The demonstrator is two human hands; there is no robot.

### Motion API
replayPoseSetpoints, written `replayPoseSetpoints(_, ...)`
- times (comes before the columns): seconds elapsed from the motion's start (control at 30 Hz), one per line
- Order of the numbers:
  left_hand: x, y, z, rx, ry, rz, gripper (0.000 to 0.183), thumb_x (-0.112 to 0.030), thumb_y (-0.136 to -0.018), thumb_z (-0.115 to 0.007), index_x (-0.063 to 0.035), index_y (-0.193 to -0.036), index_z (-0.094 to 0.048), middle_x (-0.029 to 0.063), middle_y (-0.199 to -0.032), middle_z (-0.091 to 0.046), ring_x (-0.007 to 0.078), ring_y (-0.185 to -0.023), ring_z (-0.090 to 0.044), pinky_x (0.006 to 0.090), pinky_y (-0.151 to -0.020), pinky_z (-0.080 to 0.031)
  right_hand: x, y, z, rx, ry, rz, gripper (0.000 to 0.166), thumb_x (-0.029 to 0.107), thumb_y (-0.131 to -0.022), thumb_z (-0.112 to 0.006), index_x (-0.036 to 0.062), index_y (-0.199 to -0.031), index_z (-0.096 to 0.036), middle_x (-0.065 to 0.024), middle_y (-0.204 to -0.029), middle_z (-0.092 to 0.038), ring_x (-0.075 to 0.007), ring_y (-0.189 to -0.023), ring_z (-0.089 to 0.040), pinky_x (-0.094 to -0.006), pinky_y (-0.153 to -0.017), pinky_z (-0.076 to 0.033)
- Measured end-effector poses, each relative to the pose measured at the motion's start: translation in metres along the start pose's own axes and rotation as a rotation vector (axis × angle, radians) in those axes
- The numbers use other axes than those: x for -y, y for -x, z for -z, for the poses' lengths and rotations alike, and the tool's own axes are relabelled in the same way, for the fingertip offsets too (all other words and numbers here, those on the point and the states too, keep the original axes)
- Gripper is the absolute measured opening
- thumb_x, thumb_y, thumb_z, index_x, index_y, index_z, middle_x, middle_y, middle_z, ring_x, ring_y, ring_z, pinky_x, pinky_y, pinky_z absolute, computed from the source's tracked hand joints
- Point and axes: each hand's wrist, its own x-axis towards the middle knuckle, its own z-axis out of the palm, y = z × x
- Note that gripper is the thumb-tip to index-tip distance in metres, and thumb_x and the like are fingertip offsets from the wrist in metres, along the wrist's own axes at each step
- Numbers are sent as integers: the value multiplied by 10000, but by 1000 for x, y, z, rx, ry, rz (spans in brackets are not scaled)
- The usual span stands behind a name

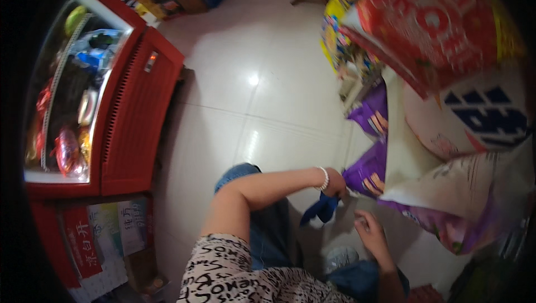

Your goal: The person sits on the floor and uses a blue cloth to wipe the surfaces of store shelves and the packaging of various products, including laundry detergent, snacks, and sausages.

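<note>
My left hand (pixel 335 183), with a beaded bracelet at the wrist, reaches to the right across my knee. A dark blue cloth (pixel 322 209) hangs from its fingers. Just past the fingertips is a purple snack bag (pixel 368 171), though I cannot tell whether they touch it. Closer to my body, my right hand (pixel 370 229) has loosely curled fingers, with a gap between thumb and fingers and nothing visible in it. Slight blur hides finer detail of both hands.
A red display fridge (pixel 142 114) stands at left, above printed cartons (pixel 106 227). To the right, large packages, including a red one (pixel 427 22) and a white sack (pixel 465 119), are piled beside yellow packets (pixel 335 31). Pale floor tiles (pixel 247 93) lie between.
</note>
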Motion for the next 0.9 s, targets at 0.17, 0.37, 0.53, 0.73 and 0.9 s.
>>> replayPoseSetpoints(0.17,-33,-6,2,-38,592,-295,219,32,-686,-568,-29,-893,-601,129,-869,-609,258,-866,-586,367,-769,-463,15,0,-6,-95,247,48,358,178,-857,-695,30,-1158,-570,-140,-992,-595,-276,-846,-633,-374,-736,-494)
replayPoseSetpoints(0.37,-26,-7,-13,-440,377,-348,385,18,-703,-598,-17,-1086,-582,204,-1038,-597,368,-934,-593,394,-835,-481,8,-1,8,67,200,-175,247,202,-854,-692,46,-1017,-592,-101,-710,-581,-207,-613,-570,-335,-585,-457)
replayPoseSetpoints(0.53,10,15,13,-315,164,181,211,-202,-839,-613,-34,-963,-640,166,-865,-685,347,-828,-647,425,-736,-501,-24,3,10,-140,573,12,226,174,-832,-665,64,-1021,-610,-133,-839,-662,-317,-706,-631,-398,-635,-494)
replayPoseSetpoints(0.73,2,30,22,83,366,215,217,-228,-862,-590,-69,-966,-695,134,-935,-705,299,-849,-671,402,-738,-522,-16,-2,3,-202,638,-39,255,211,-843,-624,103,-1071,-596,-151,-876,-678,-366,-814,-652,-474,-707,-513)
replayPoseSetpoints(0.9,-9,40,5,-45,-99,240,244,-251,-864,-602,-46,-957,-698,157,-918,-699,338,-841,-671,431,-729,-533,-6,-2,14,-78,597,-200,258,181,-860,-570,136,-1105,-635,-171,-952,-682,-369,-870,-652,-447,-768,-511)
